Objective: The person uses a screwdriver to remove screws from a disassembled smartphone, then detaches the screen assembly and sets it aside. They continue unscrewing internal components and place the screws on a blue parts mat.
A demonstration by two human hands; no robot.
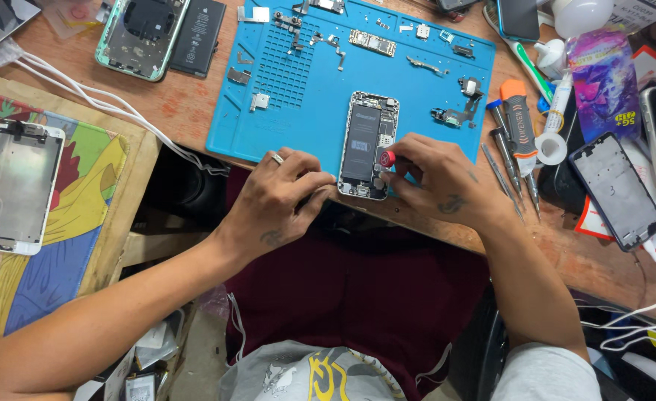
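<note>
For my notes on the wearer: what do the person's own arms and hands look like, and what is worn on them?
Both forearms are bare. The left hand wears a silver ring on one finger and has a small dark tattoo near the wrist. The right hand has a dark tattoo on its back. A pale grey short sleeve shows at the right upper arm.

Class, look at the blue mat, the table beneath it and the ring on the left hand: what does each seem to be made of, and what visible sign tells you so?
Blue mat: probably silicone or rubber; matte, with moulded ridges and shallow compartments.
Table: wood, worn and dull; brown with scuffs and pale stains.
Ring on the left hand: looks like metal; silvery with a small glint.
</note>
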